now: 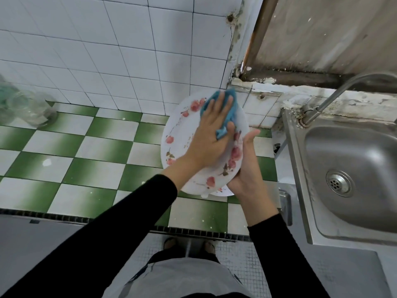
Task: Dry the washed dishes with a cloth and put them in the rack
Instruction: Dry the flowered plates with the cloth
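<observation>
The person is holding a white oval plate with a red flower print (184, 134) in the air, tilted, above a green-and-white chequered tiled counter (86, 151) and just left of a stainless steel sink (322, 147). The left hand (208, 134) is lying on the upper face of the plate, its fingers fairly straight and spread, and is pressing a bunched blue cloth (221, 132) against the far half of the dish; the thumb is resting on a fold of the cloth. The right hand (247, 168) is gripping the plate's near right rim, with the thumb stretching up along the printed face and the other fingers curling under the edge, out of sight. Both arms are wearing black sleeves (120, 224). Just beneath the near rim, a thin white edge (223, 192) is showing, possibly a second plate, though the view is too poor to be sure. A curved metal tap (343, 87) is reaching over the sink from its back corner. Clear glass jars (32, 108) are standing at the far left of the counter, against a white tiled wall (107, 50).
</observation>
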{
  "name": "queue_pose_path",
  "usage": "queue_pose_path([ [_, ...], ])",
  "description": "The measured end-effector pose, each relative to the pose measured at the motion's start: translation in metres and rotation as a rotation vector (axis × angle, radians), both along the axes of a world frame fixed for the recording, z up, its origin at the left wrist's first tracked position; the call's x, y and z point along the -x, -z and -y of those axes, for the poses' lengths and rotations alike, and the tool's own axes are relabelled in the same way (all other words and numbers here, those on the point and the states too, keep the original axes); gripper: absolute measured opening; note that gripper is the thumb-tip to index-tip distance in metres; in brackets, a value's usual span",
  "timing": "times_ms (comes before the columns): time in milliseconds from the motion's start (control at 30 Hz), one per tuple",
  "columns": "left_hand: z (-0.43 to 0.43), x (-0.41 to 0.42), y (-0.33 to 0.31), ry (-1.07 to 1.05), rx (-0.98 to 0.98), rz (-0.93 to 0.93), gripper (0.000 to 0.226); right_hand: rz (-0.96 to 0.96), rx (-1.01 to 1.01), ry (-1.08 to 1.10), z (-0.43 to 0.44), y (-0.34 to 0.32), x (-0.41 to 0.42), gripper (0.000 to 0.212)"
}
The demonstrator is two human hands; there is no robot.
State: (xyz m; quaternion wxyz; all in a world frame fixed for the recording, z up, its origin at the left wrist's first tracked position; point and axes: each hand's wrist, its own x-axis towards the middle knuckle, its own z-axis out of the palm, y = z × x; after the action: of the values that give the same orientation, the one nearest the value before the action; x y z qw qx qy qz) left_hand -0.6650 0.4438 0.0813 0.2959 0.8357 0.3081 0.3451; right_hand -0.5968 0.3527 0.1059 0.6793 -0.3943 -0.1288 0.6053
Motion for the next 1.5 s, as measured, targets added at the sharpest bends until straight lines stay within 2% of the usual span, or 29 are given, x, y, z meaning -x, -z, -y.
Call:
queue_pose_path([
  [67,-0.027,0.012,0.003,-0.121,0.121,-0.054,0.055,-0.014,-0.014,-0.011,0.008,-0.001,-0.001,0.078],
  [133,-0.041,0.030,0.020,-0.180,0.152,-0.181,0.056,0.004,-0.057,0.025,0.013,-0.007,-0.004,0.077],
  [200,-0.033,0.047,0.039,-0.130,0.072,-0.286,0.061,0.030,-0.107,0.064,0.014,-0.009,-0.013,0.072],
  [300,0.011,0.060,0.058,0.050,0.040,-0.327,0.061,0.059,-0.124,0.131,0.010,-0.007,-0.026,0.078],
  [400,0.056,0.050,0.052,0.173,0.055,-0.279,0.056,0.041,-0.073,0.151,0.003,0.002,-0.029,0.084],
  [500,0.068,0.026,0.029,0.234,0.093,-0.110,0.055,0.095,-0.012,0.116,-0.001,0.006,-0.014,0.083],
  [600,0.039,0.009,0.012,0.139,-0.037,-0.091,0.057,0.090,0.022,0.117,0.001,0.011,0.004,0.080],
  [700,-0.012,0.018,0.005,-0.003,-0.079,-0.192,0.059,-0.022,-0.009,0.071,0.010,0.013,0.011,0.077],
  [800,-0.040,0.048,0.025,-0.089,-0.077,-0.387,0.065,-0.020,-0.055,0.122,0.019,0.012,0.006,0.078],
  [933,-0.012,0.072,0.054,-0.032,0.009,-0.544,0.063,0.050,-0.065,0.226,0.019,0.008,-0.008,0.070],
  [1000,0.017,0.072,0.058,0.051,0.062,-0.532,0.056,0.055,-0.033,0.267,0.016,0.007,-0.015,0.073],
  [1067,0.049,0.067,0.051,0.128,0.080,-0.445,0.053,0.006,-0.034,0.274,0.012,0.008,-0.021,0.079],
  [1233,0.081,0.033,0.023,0.336,0.106,-0.080,0.052,0.046,0.049,0.281,0.005,0.023,-0.006,0.081],
  [1367,0.031,0.012,0.017,0.159,-0.065,-0.169,0.059,-0.032,0.018,0.164,0.018,0.030,0.015,0.079],
  [1500,-0.026,0.029,0.033,-0.011,-0.012,-0.373,0.065,-0.074,0.002,0.123,0.029,0.029,0.014,0.084],
])
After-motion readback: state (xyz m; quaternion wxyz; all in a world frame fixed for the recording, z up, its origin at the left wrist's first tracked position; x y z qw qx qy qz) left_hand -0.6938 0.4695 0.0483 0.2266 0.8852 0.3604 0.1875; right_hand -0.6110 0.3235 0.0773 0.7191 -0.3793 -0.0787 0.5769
